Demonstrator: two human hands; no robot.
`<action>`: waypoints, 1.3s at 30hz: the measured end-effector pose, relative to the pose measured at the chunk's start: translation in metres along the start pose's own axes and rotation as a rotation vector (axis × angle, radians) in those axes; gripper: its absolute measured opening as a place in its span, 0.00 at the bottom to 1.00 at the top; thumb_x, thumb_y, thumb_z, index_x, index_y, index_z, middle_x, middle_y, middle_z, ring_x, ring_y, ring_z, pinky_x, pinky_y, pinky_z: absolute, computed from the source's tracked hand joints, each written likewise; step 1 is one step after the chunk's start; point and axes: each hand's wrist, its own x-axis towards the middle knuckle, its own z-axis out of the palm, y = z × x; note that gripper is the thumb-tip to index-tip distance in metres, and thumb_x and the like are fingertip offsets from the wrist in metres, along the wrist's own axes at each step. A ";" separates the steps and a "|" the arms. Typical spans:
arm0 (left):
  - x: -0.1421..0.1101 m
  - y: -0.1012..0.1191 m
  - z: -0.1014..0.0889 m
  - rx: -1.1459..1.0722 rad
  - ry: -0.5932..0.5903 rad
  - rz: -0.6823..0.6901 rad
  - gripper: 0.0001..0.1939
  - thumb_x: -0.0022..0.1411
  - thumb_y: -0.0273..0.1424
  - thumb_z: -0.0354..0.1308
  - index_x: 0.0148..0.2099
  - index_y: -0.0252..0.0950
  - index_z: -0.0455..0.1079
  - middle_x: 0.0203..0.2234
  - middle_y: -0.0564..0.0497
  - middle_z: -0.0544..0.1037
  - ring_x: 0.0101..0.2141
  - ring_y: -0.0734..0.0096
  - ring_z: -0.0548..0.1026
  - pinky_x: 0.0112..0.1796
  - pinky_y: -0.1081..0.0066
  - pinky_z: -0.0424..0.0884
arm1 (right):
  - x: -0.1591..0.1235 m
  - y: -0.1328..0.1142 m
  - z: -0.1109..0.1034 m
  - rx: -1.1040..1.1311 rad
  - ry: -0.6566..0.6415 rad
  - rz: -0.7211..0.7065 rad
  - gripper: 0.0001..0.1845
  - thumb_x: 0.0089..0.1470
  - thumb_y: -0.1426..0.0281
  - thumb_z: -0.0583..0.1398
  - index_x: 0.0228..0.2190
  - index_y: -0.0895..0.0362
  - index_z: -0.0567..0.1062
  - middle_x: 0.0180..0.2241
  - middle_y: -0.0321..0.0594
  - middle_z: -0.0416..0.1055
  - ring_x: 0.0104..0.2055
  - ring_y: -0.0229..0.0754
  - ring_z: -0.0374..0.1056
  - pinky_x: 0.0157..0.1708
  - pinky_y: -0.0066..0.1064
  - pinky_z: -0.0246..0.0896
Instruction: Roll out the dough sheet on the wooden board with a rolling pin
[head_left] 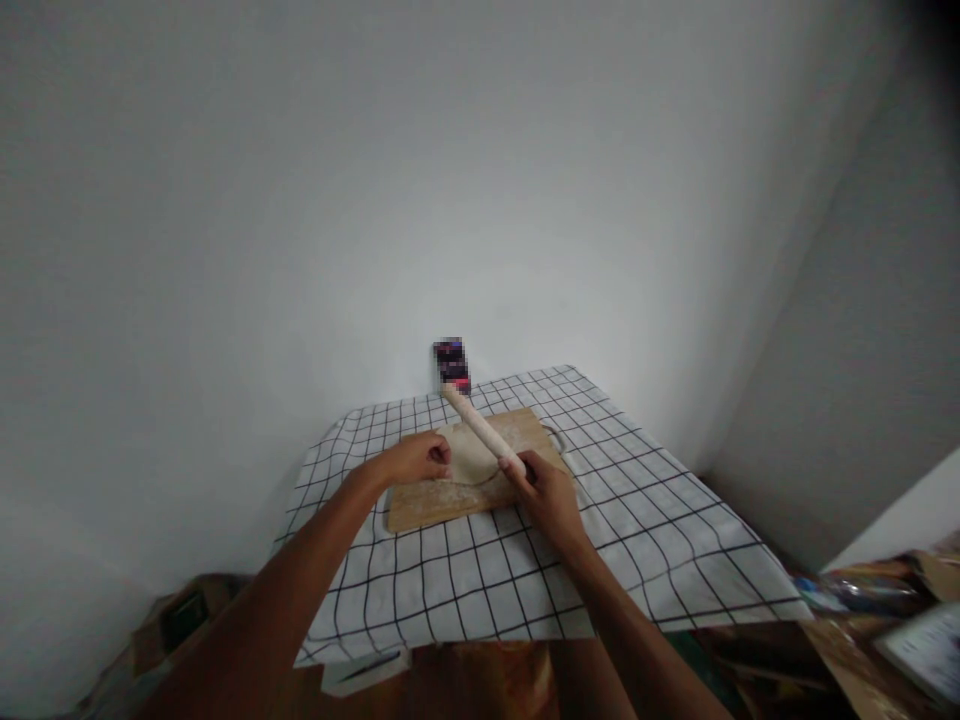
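A flat, pale sheet of dough (466, 458) lies on a wooden cutting board (427, 506) dusted with flour. My left hand (418, 458) is at the dough's left edge, fingers curled in and closed on that edge. In my right hand (551, 497) is the near end of a light wooden rolling pin (484, 430). The pin slants up and away to the left above the dough, its far end raised. My right fingers wrap round the pin and hide its near tip.
A white cloth with black grid lines (637, 500) covers the table. At the back, a dark phone-like object with a blurred screen (451, 362) leans against the wall (480, 200). The board's metal handle (556, 436) points right. Boxes and packages (862, 590) crowd the lower right; a cardboard box (180, 615) sits lower left.
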 end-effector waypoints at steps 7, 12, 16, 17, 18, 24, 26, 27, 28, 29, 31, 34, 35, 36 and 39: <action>-0.006 0.003 0.002 0.025 0.019 0.032 0.10 0.53 0.33 0.64 0.38 0.35 0.74 0.36 0.51 0.77 0.39 0.67 0.74 0.41 0.71 0.70 | 0.000 0.001 0.000 -0.001 -0.007 0.003 0.28 0.64 0.45 0.54 0.33 0.56 0.78 0.21 0.33 0.65 0.24 0.38 0.62 0.25 0.29 0.46; -0.008 0.003 0.004 0.034 0.054 0.038 0.10 0.52 0.31 0.64 0.39 0.35 0.75 0.38 0.51 0.78 0.41 0.66 0.75 0.43 0.71 0.71 | 0.000 0.000 -0.002 -0.003 -0.014 -0.003 0.29 0.64 0.44 0.54 0.32 0.56 0.77 0.20 0.32 0.64 0.23 0.38 0.61 0.25 0.29 0.46; -0.008 0.000 0.007 -0.068 0.059 0.020 0.12 0.53 0.31 0.64 0.41 0.35 0.75 0.38 0.50 0.78 0.40 0.67 0.76 0.43 0.70 0.73 | 0.000 -0.001 -0.003 -0.001 -0.017 -0.012 0.30 0.64 0.44 0.54 0.32 0.56 0.78 0.20 0.33 0.65 0.23 0.38 0.61 0.25 0.29 0.47; -0.008 -0.002 0.007 -0.115 0.055 0.012 0.13 0.53 0.33 0.64 0.42 0.34 0.75 0.38 0.50 0.78 0.39 0.67 0.76 0.42 0.69 0.73 | 0.000 -0.001 -0.003 0.002 -0.016 -0.012 0.30 0.64 0.44 0.53 0.32 0.56 0.78 0.20 0.33 0.65 0.24 0.38 0.61 0.25 0.29 0.47; -0.009 -0.004 0.008 -0.148 0.057 0.013 0.14 0.54 0.34 0.64 0.42 0.33 0.75 0.37 0.49 0.78 0.38 0.67 0.76 0.41 0.69 0.73 | -0.001 -0.001 -0.003 0.005 -0.014 -0.010 0.30 0.64 0.44 0.53 0.32 0.56 0.78 0.20 0.33 0.66 0.24 0.38 0.61 0.25 0.29 0.48; -0.012 -0.009 0.009 -0.167 0.062 0.034 0.18 0.55 0.37 0.66 0.46 0.33 0.75 0.41 0.48 0.79 0.40 0.67 0.75 0.43 0.67 0.72 | 0.000 -0.001 -0.003 0.016 -0.012 -0.009 0.30 0.63 0.43 0.54 0.31 0.56 0.77 0.21 0.33 0.66 0.24 0.38 0.61 0.25 0.29 0.48; -0.013 -0.009 0.009 -0.138 0.053 0.042 0.20 0.54 0.37 0.67 0.47 0.33 0.75 0.42 0.48 0.78 0.42 0.66 0.75 0.45 0.67 0.72 | -0.001 -0.001 -0.003 0.015 -0.005 -0.014 0.30 0.63 0.43 0.54 0.31 0.56 0.77 0.20 0.33 0.65 0.24 0.38 0.61 0.25 0.29 0.47; -0.013 -0.009 0.009 -0.096 0.065 0.058 0.20 0.53 0.37 0.68 0.46 0.34 0.75 0.43 0.48 0.78 0.43 0.65 0.74 0.46 0.66 0.71 | -0.001 -0.002 -0.003 0.017 -0.005 -0.015 0.30 0.63 0.43 0.54 0.31 0.57 0.77 0.20 0.33 0.65 0.24 0.37 0.60 0.25 0.29 0.47; -0.013 -0.009 0.009 -0.049 0.083 0.075 0.19 0.52 0.36 0.68 0.46 0.34 0.75 0.43 0.48 0.78 0.43 0.65 0.74 0.46 0.67 0.71 | -0.001 -0.002 -0.003 0.018 -0.005 -0.014 0.30 0.63 0.43 0.54 0.31 0.57 0.77 0.20 0.33 0.65 0.24 0.37 0.60 0.25 0.28 0.47; -0.012 -0.009 0.010 -0.005 0.104 0.087 0.18 0.52 0.35 0.67 0.45 0.34 0.75 0.42 0.49 0.77 0.43 0.65 0.73 0.46 0.67 0.70 | -0.001 -0.003 -0.003 0.018 -0.007 -0.013 0.30 0.63 0.43 0.54 0.31 0.57 0.77 0.20 0.33 0.65 0.24 0.37 0.60 0.25 0.28 0.47; -0.012 -0.009 0.011 0.045 0.129 0.098 0.17 0.52 0.34 0.66 0.45 0.34 0.75 0.42 0.49 0.76 0.43 0.65 0.72 0.45 0.67 0.70 | -0.001 -0.004 -0.004 0.014 -0.012 -0.014 0.30 0.64 0.43 0.53 0.31 0.56 0.77 0.20 0.32 0.65 0.23 0.37 0.60 0.25 0.28 0.47; -0.011 -0.008 0.011 0.028 0.108 0.083 0.18 0.53 0.34 0.65 0.45 0.34 0.75 0.42 0.49 0.76 0.42 0.65 0.72 0.44 0.68 0.70 | -0.001 -0.004 -0.004 0.006 -0.012 -0.014 0.30 0.64 0.43 0.53 0.30 0.56 0.77 0.20 0.33 0.64 0.23 0.37 0.60 0.24 0.29 0.47; -0.011 -0.008 0.011 0.023 0.104 0.078 0.18 0.53 0.34 0.65 0.46 0.34 0.75 0.42 0.49 0.76 0.42 0.65 0.72 0.44 0.68 0.70 | -0.001 -0.004 -0.004 0.006 -0.012 -0.013 0.30 0.63 0.43 0.53 0.30 0.56 0.77 0.20 0.33 0.64 0.23 0.37 0.60 0.24 0.29 0.47; -0.012 -0.008 0.011 0.022 0.105 0.073 0.18 0.52 0.34 0.65 0.46 0.34 0.75 0.43 0.49 0.75 0.42 0.65 0.72 0.44 0.68 0.70 | -0.001 -0.004 -0.004 0.007 -0.010 -0.011 0.30 0.63 0.43 0.53 0.31 0.56 0.77 0.20 0.33 0.64 0.23 0.37 0.60 0.24 0.29 0.47; -0.012 -0.008 0.012 0.031 0.121 0.066 0.18 0.52 0.33 0.65 0.45 0.34 0.75 0.43 0.49 0.75 0.42 0.65 0.72 0.44 0.68 0.70 | -0.001 -0.004 -0.004 0.011 -0.009 -0.010 0.31 0.63 0.42 0.53 0.30 0.56 0.76 0.20 0.33 0.65 0.23 0.37 0.60 0.25 0.29 0.47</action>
